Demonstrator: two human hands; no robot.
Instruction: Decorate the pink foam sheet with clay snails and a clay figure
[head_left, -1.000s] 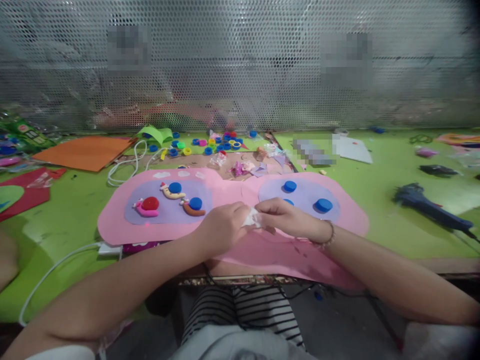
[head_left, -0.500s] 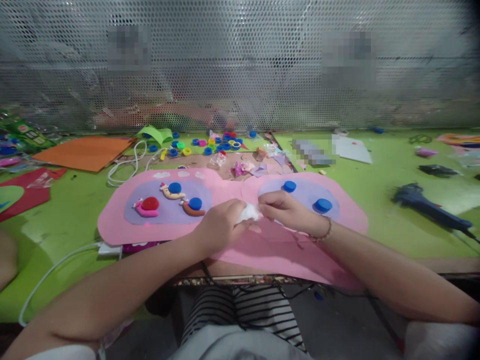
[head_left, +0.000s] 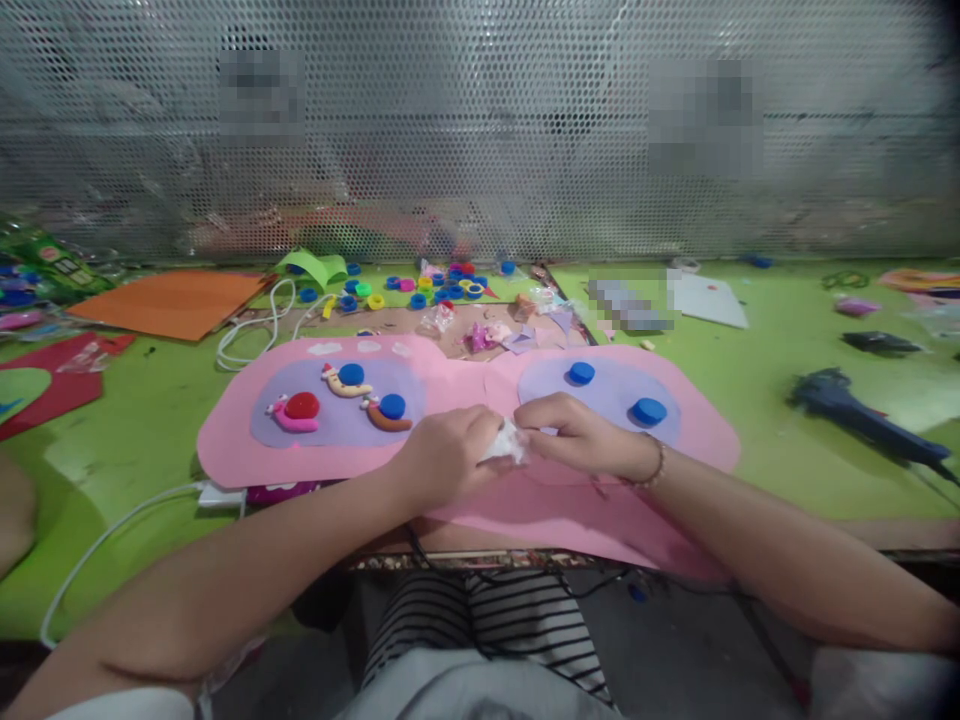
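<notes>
Over the middle of a pink paper shape [head_left: 465, 385], my left hand [head_left: 454, 445] is closed around a soft white lump [head_left: 505, 445] that looks wrapped in thin clear plastic. My right hand [head_left: 574, 432] has its fingers curled and pinches the near edge of the same lump. The fingertips are partly hidden. On the left purple oval [head_left: 274, 385] lie three clay snails with cap shells: a pink one [head_left: 298, 422], a cream one [head_left: 352, 388] and a brown one [head_left: 390, 420]. Two blue bottle caps [head_left: 581, 373] sit on the right oval [head_left: 607, 395].
Several coloured bottle caps [head_left: 424, 298], scraps and plastic bags lie behind the pink shape. A glue gun [head_left: 870, 415] rests at the right. Orange paper [head_left: 169, 303], a white cable [head_left: 255, 335] and red paper [head_left: 79, 375] are at the left. A perforated metal panel [head_left: 480, 130] stands behind.
The white lump has shifted slightly right and down and looks more crumpled. My right hand has turned a little, its fingers still at the lump.
</notes>
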